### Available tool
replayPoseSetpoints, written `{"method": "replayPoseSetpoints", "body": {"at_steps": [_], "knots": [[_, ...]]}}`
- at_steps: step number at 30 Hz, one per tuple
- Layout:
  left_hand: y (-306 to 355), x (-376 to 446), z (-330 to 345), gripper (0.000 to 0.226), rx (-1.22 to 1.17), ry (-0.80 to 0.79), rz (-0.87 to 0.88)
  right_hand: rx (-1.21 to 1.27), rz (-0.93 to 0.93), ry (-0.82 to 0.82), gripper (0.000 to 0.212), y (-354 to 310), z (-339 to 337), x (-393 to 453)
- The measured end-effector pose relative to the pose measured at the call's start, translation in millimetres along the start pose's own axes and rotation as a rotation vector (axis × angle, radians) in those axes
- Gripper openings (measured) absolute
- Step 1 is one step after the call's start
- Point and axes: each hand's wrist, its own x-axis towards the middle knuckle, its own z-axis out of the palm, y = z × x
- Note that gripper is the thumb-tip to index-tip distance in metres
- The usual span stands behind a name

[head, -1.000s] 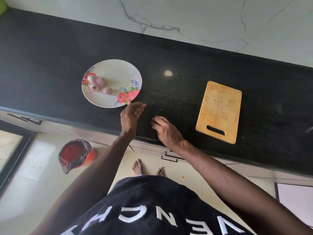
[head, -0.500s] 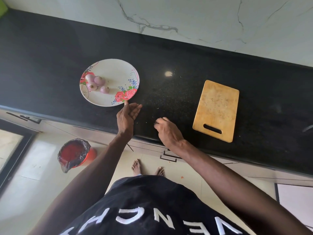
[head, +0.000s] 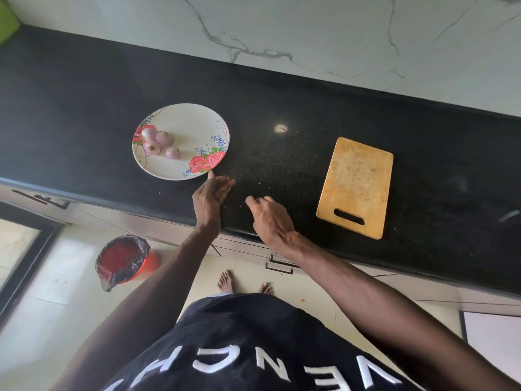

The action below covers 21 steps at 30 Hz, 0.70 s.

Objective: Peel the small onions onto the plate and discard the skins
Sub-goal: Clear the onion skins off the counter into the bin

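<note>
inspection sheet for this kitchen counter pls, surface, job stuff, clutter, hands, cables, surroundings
surface: black speckled countertop, a few tiny flecks between the hands.
job's things: floral plate holding four peeled small onions; lined red bin on the floor.
clutter: wooden cutting board, bare, right of the plate.
hands: left hand open, a fingertip at the plate's near rim; right hand over the counter, fingers curled, contents unclear.
cables: nothing seen.
surroundings: marble backsplash; cabinet fronts below; tiled floor.
</note>
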Motion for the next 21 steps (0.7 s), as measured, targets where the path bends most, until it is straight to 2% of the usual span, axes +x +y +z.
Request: {"method": "replayPoseSetpoints", "body": {"at_steps": [1, 3, 6, 7, 9, 11, 12, 16, 19, 21], "knots": [[0.9, -2.3, 1.1, 0.039, 0.011, -0.001, 0.008, 0.061, 0.049, 0.041, 0.032, 4.4, -1.0, 2.0], [1.4, -4.2, 0.8, 0.036, 0.054, -0.004, 0.044, 0.352, 0.298, 0.144, 0.021, 19.0, -3.0, 13.9], [3.9, -10.7, -5.2, 0.034, 0.107, -0.005, 0.126, 1.16, 0.737, 0.136, 0.026, 45.9, -20.6, 29.8], [4.5, -13.8, -7.3, 0.035, 0.139, 0.002, 0.153, 1.395, 0.812, 0.113, 0.027, 53.4, -27.0, 30.1], [2.9, -21.3, -9.2, 0.039, 0.339, 0.047, 0.218, 1.657, 0.895, 0.106, 0.026, 64.9, -33.6, 26.2], [-4.8, -27.6, -7.2, 0.044, 0.719, 0.096, 0.289, 1.803, 0.946, 0.113, 0.025, 70.8, -32.5, 21.7], [-11.4, -29.6, -5.7, 0.048, 0.932, 0.071, 0.316, 1.857, 0.962, 0.117, 0.024, 71.8, -28.6, 19.5], [-40.9, -40.8, 4.1, 0.068, 1.609, -0.168, 0.315, 2.022, 0.983, 0.166, 0.022, 72.7, -15.8, 11.4], [-46.4, -40.4, 23.9, 0.07, 1.766, -0.368, 0.375, 2.103, 0.955, 0.245, 0.021, 76.1, -14.4, 7.2], [-44.0, -34.0, 37.7, 0.068, 1.663, -0.58, 0.451, 2.128, 0.927, 0.281, 0.02, 78.7, -15.7, 5.1]]}}
